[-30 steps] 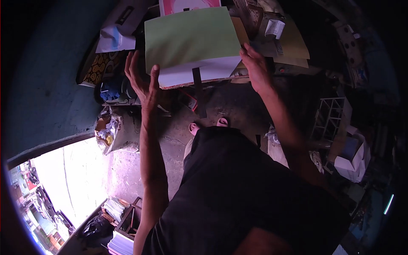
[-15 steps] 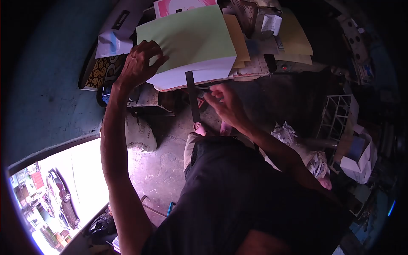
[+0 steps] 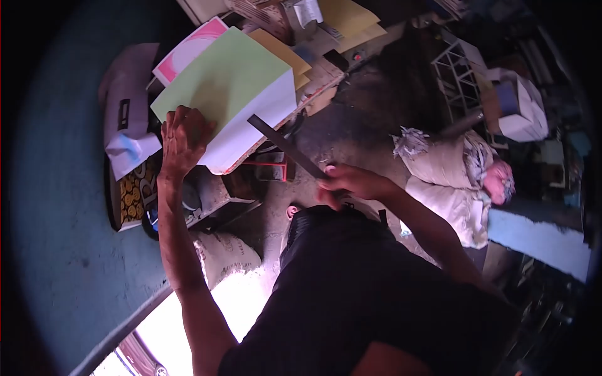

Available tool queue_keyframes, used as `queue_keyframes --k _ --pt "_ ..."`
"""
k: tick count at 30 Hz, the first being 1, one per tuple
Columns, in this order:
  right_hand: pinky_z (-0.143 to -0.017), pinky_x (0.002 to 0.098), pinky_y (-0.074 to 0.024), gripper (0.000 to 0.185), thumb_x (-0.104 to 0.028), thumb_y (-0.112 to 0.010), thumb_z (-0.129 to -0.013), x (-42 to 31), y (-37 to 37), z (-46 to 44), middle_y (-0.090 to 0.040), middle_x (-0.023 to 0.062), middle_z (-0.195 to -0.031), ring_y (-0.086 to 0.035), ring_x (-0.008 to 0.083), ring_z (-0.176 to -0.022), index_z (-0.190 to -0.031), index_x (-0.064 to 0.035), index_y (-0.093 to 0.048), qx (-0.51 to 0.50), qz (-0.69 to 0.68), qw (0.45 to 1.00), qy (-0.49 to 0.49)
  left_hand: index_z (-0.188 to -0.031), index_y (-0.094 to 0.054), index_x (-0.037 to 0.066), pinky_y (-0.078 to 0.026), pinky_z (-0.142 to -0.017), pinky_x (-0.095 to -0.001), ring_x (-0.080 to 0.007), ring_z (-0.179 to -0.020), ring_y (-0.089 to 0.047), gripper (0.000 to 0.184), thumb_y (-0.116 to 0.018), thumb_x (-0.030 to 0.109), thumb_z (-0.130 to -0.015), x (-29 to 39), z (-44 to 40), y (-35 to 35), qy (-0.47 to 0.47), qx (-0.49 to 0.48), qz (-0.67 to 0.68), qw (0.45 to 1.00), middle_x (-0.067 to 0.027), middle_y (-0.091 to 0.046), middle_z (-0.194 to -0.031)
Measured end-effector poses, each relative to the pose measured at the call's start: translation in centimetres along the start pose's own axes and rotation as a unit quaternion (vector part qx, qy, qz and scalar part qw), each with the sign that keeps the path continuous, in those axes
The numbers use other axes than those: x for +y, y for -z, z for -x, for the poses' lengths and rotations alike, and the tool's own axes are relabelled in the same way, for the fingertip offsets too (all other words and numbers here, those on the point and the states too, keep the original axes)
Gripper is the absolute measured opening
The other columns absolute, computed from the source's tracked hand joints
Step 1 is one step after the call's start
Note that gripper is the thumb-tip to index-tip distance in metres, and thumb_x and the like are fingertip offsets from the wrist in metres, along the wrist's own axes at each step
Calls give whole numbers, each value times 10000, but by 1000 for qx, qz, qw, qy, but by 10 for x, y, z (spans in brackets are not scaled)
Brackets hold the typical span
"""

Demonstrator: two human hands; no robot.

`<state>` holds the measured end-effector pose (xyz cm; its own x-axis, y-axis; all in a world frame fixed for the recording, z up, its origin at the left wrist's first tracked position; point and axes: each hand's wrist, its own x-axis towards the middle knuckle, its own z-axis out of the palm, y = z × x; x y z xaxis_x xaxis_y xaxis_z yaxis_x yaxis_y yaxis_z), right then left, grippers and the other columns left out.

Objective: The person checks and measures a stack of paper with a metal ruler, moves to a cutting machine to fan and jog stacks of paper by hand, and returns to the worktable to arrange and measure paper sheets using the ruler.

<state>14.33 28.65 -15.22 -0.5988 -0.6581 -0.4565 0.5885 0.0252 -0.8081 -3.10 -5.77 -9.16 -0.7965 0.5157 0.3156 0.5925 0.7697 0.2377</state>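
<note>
Gripping a dark strip [image 3: 285, 145] by its end: right hand [image 3: 352, 183].
Left hand [image 3: 182, 143] rests on green paper [image 3: 235, 72], unclenched, fingers slightly bent.

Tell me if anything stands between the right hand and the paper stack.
Only the dark strip, which in this view runs from the right hand to the paper stack. Nothing else visible blocks the way.

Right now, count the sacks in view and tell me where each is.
3: a printed sack beside the left forearm, and to the right of the right hand an upper sack and a lower sack, touching. Others may be hidden in the dark areas.
</note>
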Motion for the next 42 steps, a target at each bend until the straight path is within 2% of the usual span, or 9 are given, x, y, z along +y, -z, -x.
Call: queue_keyframes --k 6,10,12,15,18,26,30,36,42 --pt "-703 296 -504 358 -284 -585 -959 42 -23 213 -727 106 -771 -670 172 -688 -900 40 -726 66 233 960 -139 -843 -575 80 -397 -806 -463 -302 -876 -504 202 -695 241 -822 -11 3 -6 -42 12 -15 999 -72 -520 -890" --pt "-707 318 -534 335 -178 -573 -964 -2 -87 291 -711 164 -758 -690 207 -663 -950 138 -681 159 -39 984 -72 -815 -570 82 -387 -816 -464 -296 -868 -493 197 -696 235 -818 -26 1 -16 -68 8 -8 998 -71 -516 -873" --pt "-595 366 -540 325 -151 -523 -981 -3 -95 263 -685 187 -715 -688 233 -642 -900 145 -632 160 98 980 70 -796 -577 86 -387 -816 -453 -294 -864 -492 193 -703 232 -810 -26 0 -15 -71 11 4 997 -68 -515 -857" --pt "-490 294 -469 367 -302 -528 -1003 -34 -104 160 -624 89 -614 -616 151 -527 -910 38 -632 262 130 956 29 -779 -598 90 -385 -824 -413 -292 -868 -489 166 -674 226 -835 -40 0 -25 -127 26 -25 991 -50 -551 -876" --pt "-487 281 -432 342 -278 -489 -1021 -59 -97 35 -543 29 -579 -517 113 -481 -880 8 -614 152 104 965 188 -796 -599 66 -384 -827 -409 -276 -875 -486 174 -591 207 -897 -53 -1 -28 -215 86 -14 973 -46 -583 -920" --pt "-600 283 -505 348 -303 -522 -995 -37 -82 -121 -677 101 -751 -628 160 -630 -952 8 -671 97 -56 984 139 -893 -560 14 -466 -727 -432 -331 -751 -605 288 -655 285 -904 -24 -7 -21 83 45 135 986 -166 -632 -816" --pt "-665 289 -548 456 -421 -509 -1002 -36 -90 -115 -706 121 -836 -685 180 -721 -1041 14 -639 72 -93 985 130 -1193 -619 30 -466 -751 -435 -321 -811 -593 443 -719 302 -858 -25 -10 -20 38 39 49 997 -177 -627 -854" --pt "-741 299 -540 519 -477 -508 -996 -12 -30 -88 -701 93 -932 -663 152 -827 -1109 15 -630 26 73 980 184 -1389 -524 90 -458 -729 -382 -243 -775 -530 618 -733 330 -860 -17 -17 2 84 -99 32 991 -116 -576 -883" --pt "-665 278 -503 424 -404 -561 -982 42 125 -17 -686 47 -786 -639 114 -697 -908 0 -667 131 67 974 172 -1514 -348 196 -401 -626 -312 -143 -654 -421 968 -846 74 -693 -12 -31 5 231 -127 77 962 -1 -442 -708"
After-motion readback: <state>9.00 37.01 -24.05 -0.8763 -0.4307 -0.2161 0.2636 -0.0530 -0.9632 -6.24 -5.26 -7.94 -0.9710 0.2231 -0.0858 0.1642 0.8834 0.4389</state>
